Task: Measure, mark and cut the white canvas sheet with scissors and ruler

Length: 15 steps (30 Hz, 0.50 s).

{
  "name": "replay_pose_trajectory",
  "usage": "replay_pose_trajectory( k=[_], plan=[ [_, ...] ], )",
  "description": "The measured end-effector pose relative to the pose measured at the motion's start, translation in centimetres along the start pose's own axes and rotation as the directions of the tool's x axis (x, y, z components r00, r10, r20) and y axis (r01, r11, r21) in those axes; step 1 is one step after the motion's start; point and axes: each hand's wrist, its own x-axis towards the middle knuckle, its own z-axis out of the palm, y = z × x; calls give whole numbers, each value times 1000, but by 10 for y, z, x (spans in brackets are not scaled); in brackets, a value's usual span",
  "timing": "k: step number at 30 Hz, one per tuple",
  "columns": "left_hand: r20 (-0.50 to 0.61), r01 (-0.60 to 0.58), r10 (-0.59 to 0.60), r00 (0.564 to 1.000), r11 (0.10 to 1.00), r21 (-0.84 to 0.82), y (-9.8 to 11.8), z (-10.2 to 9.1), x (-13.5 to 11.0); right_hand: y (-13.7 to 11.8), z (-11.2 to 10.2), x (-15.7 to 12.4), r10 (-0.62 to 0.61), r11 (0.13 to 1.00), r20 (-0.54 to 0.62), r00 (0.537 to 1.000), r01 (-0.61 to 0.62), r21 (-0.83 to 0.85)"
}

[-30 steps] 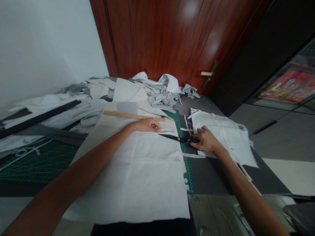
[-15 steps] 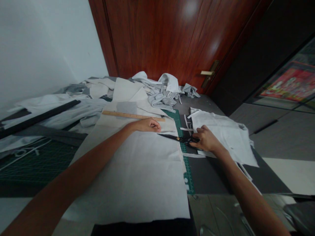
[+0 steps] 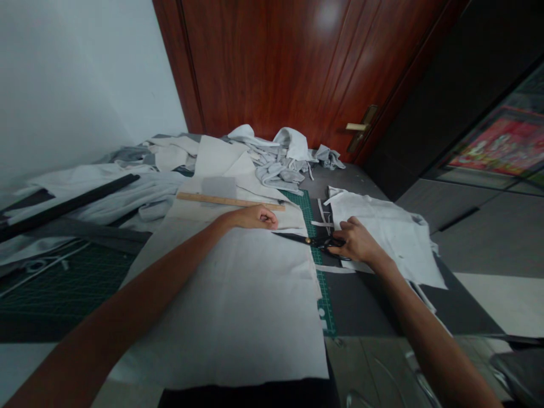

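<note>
A large piece of white fabric (image 3: 246,306) lies spread over the table and hangs over its front edge. My right hand (image 3: 356,241) grips the handles of black scissors (image 3: 317,241), whose blades point left along a slit in the fabric. My left hand (image 3: 257,217) is closed at the slit, just past the blade tips, with its curled fingers pinching the fabric's edge. Right behind that hand a wooden ruler (image 3: 221,199) rests on the cloth, and a grey square (image 3: 219,186) lies behind the ruler.
A green cutting mat (image 3: 323,294) shows beneath the fabric. Folded white cloth (image 3: 382,226) and narrow strips lie to the right on the dark table (image 3: 361,306). Fabric scraps (image 3: 280,164) heap up at the back. A black bar (image 3: 72,205) rests on cloth at left.
</note>
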Motion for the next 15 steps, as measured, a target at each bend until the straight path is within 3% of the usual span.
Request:
replay_pose_trajectory(
  k=[15],
  plan=[
    [-17,15,-15,1000,1000,13,5,-1,-2,0,0,-1,9,1000,-5,1000,-9,6]
  ],
)
